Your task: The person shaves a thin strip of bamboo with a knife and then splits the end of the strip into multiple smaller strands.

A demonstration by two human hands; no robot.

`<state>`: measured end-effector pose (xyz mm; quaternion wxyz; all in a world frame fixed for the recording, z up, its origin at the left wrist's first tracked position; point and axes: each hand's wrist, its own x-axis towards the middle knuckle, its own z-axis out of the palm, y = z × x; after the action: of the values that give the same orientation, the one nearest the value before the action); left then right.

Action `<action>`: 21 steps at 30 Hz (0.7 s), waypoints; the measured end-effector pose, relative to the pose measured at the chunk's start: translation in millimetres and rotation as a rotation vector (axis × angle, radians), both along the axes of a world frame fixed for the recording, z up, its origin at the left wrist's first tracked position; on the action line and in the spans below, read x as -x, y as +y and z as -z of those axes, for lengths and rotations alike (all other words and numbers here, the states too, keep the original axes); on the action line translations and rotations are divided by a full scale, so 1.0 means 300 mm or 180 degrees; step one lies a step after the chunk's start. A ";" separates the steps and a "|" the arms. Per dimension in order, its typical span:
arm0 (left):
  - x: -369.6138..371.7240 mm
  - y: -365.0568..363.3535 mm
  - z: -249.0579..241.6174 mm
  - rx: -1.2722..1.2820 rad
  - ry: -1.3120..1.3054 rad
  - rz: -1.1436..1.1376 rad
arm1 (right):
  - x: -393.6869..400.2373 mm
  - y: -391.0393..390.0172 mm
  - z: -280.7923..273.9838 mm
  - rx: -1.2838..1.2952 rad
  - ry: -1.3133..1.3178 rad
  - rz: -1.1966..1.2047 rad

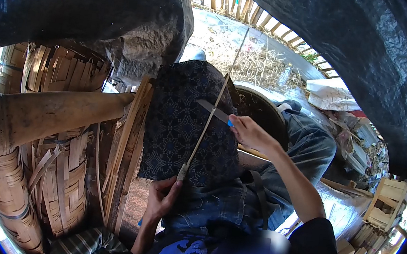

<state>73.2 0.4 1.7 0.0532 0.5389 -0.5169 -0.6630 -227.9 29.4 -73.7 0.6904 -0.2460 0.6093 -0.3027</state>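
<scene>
A long thin bamboo strip slants up and away over the dark patterned cloth on my lap. Its near end, with a pale whitish piece around it, is pinched between the thumb and fingers of my left hand. My right hand is closed around a knife, whose handle shows a bit of blue. The blade points left and crosses the strip about midway along its length.
At left, a thick bamboo pole juts toward my lap, above bundles of woven bamboo. Dark plastic sheeting hangs overhead. Behind my right hand is a dark round container. Dry shavings litter the ground ahead; a wooden crate stands right.
</scene>
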 end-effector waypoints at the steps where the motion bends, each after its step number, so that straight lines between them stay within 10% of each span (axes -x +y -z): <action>1: -0.009 0.006 0.005 -0.0008 -0.0011 -0.0002 | -0.033 0.015 0.003 0.0082 0.0295 0.0008; 21: -0.012 0.005 0.017 -0.0252 0.0106 -0.0056 | -0.104 0.085 0.001 0.0203 0.0244 -0.0683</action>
<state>76.7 2.1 -3.3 0.0464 0.5339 -0.4845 -0.6914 -196.7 54.9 -74.1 0.6868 -0.3431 0.5955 -0.2366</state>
